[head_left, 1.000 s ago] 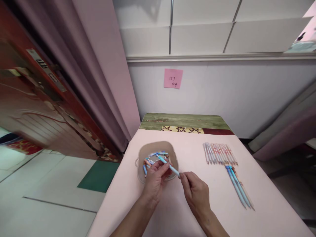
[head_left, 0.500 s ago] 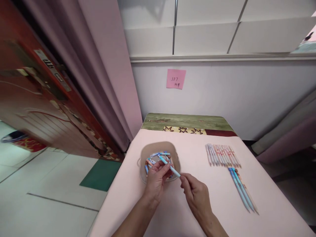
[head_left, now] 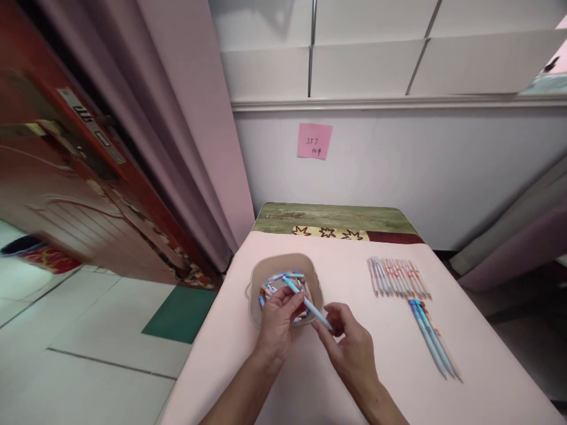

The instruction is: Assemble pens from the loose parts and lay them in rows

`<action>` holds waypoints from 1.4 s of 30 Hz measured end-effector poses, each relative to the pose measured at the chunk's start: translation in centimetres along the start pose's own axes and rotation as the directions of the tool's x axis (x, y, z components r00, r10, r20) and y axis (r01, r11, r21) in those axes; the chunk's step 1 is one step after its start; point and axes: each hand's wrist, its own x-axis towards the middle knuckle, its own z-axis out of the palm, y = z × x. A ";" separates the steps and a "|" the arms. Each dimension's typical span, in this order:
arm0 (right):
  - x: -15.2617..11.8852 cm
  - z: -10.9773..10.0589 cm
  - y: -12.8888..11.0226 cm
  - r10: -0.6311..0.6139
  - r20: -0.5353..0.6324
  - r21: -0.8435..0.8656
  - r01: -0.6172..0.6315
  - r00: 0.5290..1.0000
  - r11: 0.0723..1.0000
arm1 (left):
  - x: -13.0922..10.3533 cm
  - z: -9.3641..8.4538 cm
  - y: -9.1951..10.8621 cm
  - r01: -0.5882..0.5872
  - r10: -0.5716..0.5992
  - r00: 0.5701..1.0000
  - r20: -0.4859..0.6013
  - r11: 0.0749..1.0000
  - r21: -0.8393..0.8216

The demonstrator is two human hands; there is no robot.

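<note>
A light blue pen slants over the near side of a beige plastic basin. My left hand pinches its upper part between thumb and fingers. Beside the pen's lower end, my right hand has its thumb and fingers apart; whether a fingertip touches the pen I cannot tell. Inside the basin lie several short blue, white and orange pen parts, partly hidden by my left hand.
To the right, a row of pale pens lies side by side on the pink tabletop. Nearer, three long pens with blue and brown tops lie together. A wall with a pink note stands behind; a red door is at left.
My right thumb and fingers have spread from their closed grip at the pen's lower end. The pen stays in my left hand, and more of its lower end shows.
</note>
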 end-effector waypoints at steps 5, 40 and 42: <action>0.0 -0.2 -0.2 0.123 0.122 0.107 -0.136 0.985 0.985 | 0.0 0.2 -0.1 -0.019 0.018 1.000 0.025 0.999 0.043; 10.8 6.3 -1.2 0.002 0.476 -0.475 0.255 0.880 0.842 | -1.1 -6.0 3.6 -0.018 0.031 0.990 -0.135 0.996 0.093; 11.8 8.8 -1.5 0.026 0.541 -0.490 0.290 0.841 0.822 | -1.0 -6.0 3.5 0.003 0.009 0.993 -0.120 0.995 0.101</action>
